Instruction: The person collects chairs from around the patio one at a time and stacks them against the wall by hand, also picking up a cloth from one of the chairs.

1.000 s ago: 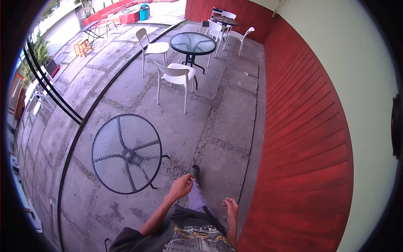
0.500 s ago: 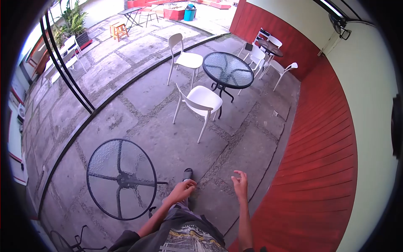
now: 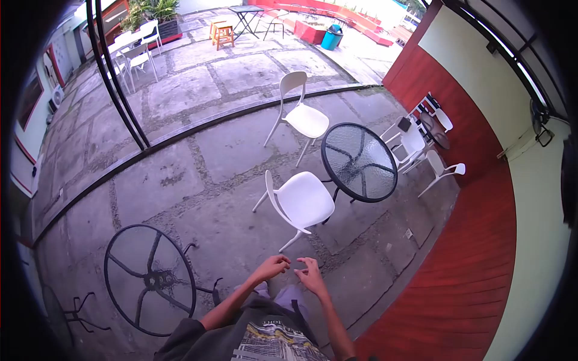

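Observation:
My left hand (image 3: 273, 268) and my right hand (image 3: 310, 274) are held in front of my body, fingertips facing each other with a small gap between them. Both are open, fingers loosely curved, and neither touches anything. Just beyond them stands a white chair (image 3: 304, 201), the nearest object to both. Past that chair is a round glass table (image 3: 359, 162) with a black rim. A second white chair (image 3: 307, 120) stands at the table's far left side. To the left of my left arm is another round glass table (image 3: 150, 280).
A red wooden wall (image 3: 445, 289) runs along the right. Two black poles (image 3: 117, 78) rise at the left from a dark floor rail (image 3: 198, 125). More white chairs (image 3: 412, 142) stand at the back right. An orange stool (image 3: 223, 35) and a teal bin (image 3: 332, 38) are farther off.
The view has turned left and come nearer to the chairs and far table. My hands have moved close together; my right hand was farther right before.

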The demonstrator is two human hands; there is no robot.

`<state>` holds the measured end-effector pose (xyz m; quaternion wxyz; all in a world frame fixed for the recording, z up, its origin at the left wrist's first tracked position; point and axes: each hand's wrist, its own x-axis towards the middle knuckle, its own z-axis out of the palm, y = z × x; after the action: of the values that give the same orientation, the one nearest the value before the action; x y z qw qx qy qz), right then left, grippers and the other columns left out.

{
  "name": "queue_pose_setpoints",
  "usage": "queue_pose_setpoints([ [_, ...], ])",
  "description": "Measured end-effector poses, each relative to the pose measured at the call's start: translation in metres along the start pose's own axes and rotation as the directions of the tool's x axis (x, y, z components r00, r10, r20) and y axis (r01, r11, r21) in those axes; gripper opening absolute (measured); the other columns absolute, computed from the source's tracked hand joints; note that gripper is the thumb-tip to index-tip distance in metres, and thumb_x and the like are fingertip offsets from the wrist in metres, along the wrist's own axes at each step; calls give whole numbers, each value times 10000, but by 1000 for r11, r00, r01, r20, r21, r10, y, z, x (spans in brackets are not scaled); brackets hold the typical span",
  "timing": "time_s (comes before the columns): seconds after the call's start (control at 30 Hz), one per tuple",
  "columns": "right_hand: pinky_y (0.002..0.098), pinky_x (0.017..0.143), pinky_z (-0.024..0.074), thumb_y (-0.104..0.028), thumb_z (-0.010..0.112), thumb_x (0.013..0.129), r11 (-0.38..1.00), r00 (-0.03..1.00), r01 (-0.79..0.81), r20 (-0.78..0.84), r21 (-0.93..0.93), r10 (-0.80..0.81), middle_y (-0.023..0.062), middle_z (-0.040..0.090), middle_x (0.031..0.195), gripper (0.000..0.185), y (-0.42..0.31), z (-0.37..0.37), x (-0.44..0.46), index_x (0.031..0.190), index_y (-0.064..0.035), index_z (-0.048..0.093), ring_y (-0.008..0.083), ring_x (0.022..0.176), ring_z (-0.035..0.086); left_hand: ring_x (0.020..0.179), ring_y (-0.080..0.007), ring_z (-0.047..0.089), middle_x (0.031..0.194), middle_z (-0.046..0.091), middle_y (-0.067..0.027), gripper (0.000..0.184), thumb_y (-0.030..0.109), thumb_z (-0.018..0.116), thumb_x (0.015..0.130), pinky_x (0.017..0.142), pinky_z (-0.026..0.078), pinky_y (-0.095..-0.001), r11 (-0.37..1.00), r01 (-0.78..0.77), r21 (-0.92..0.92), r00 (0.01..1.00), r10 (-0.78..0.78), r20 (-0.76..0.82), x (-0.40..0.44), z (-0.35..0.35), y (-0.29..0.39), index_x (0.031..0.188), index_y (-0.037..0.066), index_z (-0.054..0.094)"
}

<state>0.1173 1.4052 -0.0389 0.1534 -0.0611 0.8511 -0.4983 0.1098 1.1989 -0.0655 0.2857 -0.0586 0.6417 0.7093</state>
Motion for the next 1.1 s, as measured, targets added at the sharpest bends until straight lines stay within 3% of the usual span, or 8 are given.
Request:
queue_pose_setpoints([
  [0.2,344,858,569,-124,717,846,990,980,141,147,-29,-135,167,505,1261,433,-22,-52,167,1250,-45,584,276,1079,611,873,-164,644,1032,674,-108,317,180,551,933,783,506,-301,993,-100,-63,987,91,-129,98,-21,76,1173,-21,604],
  [0.3,343,848,565,-146,713,847,999,959,51,280,7,-51,163,512,1259,438,-28,-65,249,1252,-43,582,276,1055,624,854,-152,641,1011,671,-107,293,180,558,936,765,502,-300,955,-82,-284,929,-30,-368,150,-26,53,1150,-15,600],
  [0.43,352,792,537,-202,703,871,992,889,124,447,-15,-104,155,520,1324,463,-10,-63,358,1284,-46,565,267,983,640,760,-157,648,1028,640,-123,568,261,636,884,697,503,-303,914,25,-405,820,-251,-515,197,-6,9,1328,-23,421],
  [0.53,350,774,542,-206,703,861,980,832,196,534,-38,-146,186,504,1358,570,-4,-53,419,1357,-35,480,270,1057,623,912,-213,655,1090,632,-237,725,285,673,833,772,530,-318,884,351,-307,654,-467,-595,233,18,-24,1339,-93,317],
  [0.6,368,791,554,-193,712,841,986,771,147,633,-76,-66,209,493,1365,656,-20,-49,455,1405,-36,417,288,1190,558,932,-256,662,1083,630,-256,760,299,696,804,792,536,-364,822,360,-441,617,-564,-549,251,33,-21,1318,-113,318],
  [0.73,390,844,572,-144,719,808,892,628,452,722,-34,-291,225,487,1351,641,13,-9,530,1375,-24,446,309,1192,558,986,-385,669,1092,640,-289,714,259,644,807,878,515,-470,734,187,-653,515,-639,-571,300,64,-29,1336,-86,311],
  [0.83,384,855,559,-138,735,773,892,542,452,799,-18,-259,220,499,1322,655,18,18,570,1365,-50,469,328,1217,541,1061,-463,630,1128,641,-296,643,218,576,812,936,487,-493,854,228,-468,317,-519,-794,303,77,-38,1356,-28,337],
  [1.1,455,917,505,-180,738,669,693,354,703,924,-161,-144,211,653,1128,553,40,84,623,1208,-115,629,383,1073,622,1121,-427,599,1168,643,-255,418,318,639,854,940,482,-516,721,387,-576,130,-661,-739,306,83,-35,1192,72,632],
])
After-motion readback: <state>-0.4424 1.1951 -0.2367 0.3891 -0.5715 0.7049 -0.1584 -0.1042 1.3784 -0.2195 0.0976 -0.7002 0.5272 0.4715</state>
